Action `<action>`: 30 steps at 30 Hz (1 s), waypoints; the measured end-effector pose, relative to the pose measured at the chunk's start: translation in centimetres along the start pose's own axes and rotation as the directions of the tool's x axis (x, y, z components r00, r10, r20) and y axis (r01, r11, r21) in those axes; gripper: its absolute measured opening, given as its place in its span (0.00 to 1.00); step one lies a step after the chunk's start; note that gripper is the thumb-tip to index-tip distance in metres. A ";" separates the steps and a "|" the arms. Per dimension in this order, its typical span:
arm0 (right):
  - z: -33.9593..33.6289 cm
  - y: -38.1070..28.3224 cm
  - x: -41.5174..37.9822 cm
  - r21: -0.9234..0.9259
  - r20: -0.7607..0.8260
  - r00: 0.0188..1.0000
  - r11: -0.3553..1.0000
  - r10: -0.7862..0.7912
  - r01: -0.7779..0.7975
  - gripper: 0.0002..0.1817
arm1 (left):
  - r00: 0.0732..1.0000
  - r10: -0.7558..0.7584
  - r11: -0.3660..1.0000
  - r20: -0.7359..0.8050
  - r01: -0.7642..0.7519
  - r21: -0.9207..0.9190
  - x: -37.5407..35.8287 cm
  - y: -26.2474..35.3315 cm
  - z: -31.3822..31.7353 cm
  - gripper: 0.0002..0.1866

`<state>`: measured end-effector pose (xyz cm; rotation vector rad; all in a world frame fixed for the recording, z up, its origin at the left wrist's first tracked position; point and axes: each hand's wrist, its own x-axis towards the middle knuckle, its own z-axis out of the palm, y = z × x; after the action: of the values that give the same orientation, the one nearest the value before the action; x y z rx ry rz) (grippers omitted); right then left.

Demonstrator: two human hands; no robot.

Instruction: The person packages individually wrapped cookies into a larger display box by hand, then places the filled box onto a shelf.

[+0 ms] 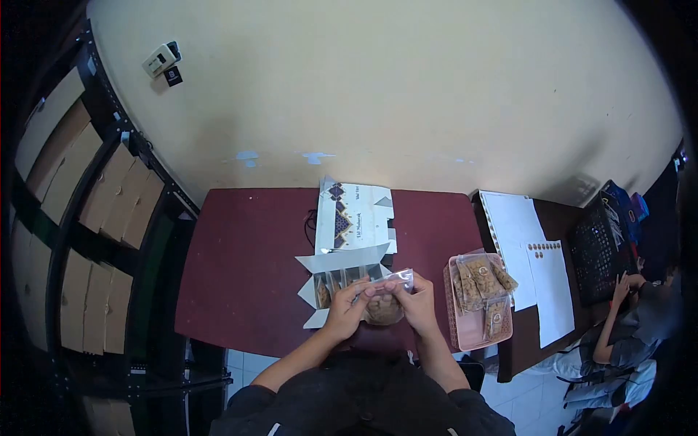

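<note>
The person's left hand (416, 301) and right hand (347, 309) pinch a clear packet (384, 309) between their fingers, above the near edge of the maroon desk (247, 276); its contents are hard to make out. The hands and packet partly hide the open box (331, 283) just to the left. Right of them, a pink basket (452, 320) holds more packets (481, 280). The far-right person (625, 334) is blurred and partly cut off

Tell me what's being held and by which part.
Both hands, left and right, hold a clear bag of brownish contents by its upper part, thumbs on the plastic.
</note>
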<state>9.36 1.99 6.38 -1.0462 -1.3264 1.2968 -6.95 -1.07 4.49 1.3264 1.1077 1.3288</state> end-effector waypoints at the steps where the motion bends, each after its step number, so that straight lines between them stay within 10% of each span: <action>1: -0.5 0.2 0.0 -0.017 0.023 1.000 1.000 -0.011 0.012 0.12 | 0.987 0.067 0.996 0.144 -0.075 0.050 0.7 -0.2 -0.8 0.17; 12: -2.8 -0.3 -1.0 0.058 0.264 0.960 0.992 0.091 -0.110 0.22 | 0.904 0.051 0.999 0.423 -0.042 -0.032 0.8 1.3 -3.3 0.19; 18: -3.1 -1.0 0.9 -0.094 -0.367 0.929 0.996 -0.045 0.011 0.18 | 0.992 0.083 0.982 0.094 -0.098 0.159 1.9 1.6 -2.4 0.26; 23: -0.5 -1.2 0.1 -0.220 -0.280 0.946 0.970 -0.165 0.104 0.15 | 0.962 0.136 0.773 0.235 -0.252 0.582 0.7 1.4 2.0 0.47; 27: 1.6 -1.3 -1.0 -0.314 -0.074 0.929 0.892 -0.364 0.324 0.16 | 0.966 0.254 0.844 -0.046 -0.198 0.498 0.7 -1.6 3.0 0.40; 30: 0.4 -1.2 -1.1 -0.186 -0.048 0.922 0.911 -0.384 0.369 0.19 | 0.951 0.308 0.848 0.014 -0.281 0.449 1.4 -1.7 1.3 0.35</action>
<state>9.16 0.74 7.47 -0.8929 -1.5093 0.8515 -5.65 0.53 3.07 1.8690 1.3443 1.3868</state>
